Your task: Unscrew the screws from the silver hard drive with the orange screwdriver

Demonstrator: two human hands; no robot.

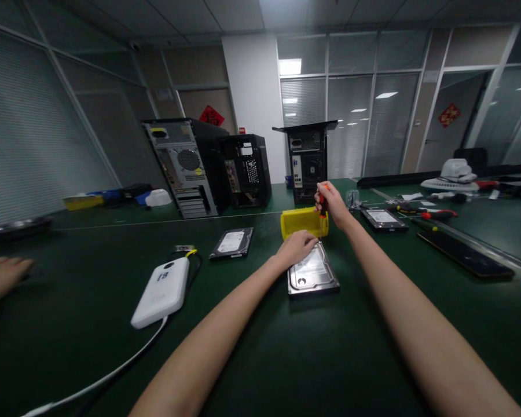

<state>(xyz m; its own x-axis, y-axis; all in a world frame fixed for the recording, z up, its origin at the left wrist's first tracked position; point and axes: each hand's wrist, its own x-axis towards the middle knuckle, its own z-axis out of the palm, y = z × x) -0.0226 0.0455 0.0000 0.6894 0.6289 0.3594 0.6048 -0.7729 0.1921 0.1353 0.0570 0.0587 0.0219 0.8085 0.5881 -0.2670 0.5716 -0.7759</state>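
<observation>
A silver hard drive [312,276] lies flat on the green table [286,359] in front of me. My left hand [296,245] rests on its far left corner with fingers curled down, pressing on it. My right hand [332,204] is closed round the orange and black handle of a screwdriver [322,209]. The screwdriver stands upright with its tip down at the drive's far edge. A yellow tray [301,220] sits just behind the drive.
A second hard drive [232,242] lies to the left, a third [382,219] to the right. A white power bank [161,292] with cable sits near left. Three open computer cases [186,167] stand at the back. Another person's hand [0,277] rests at far left. Tools and a dark panel [464,253] lie right.
</observation>
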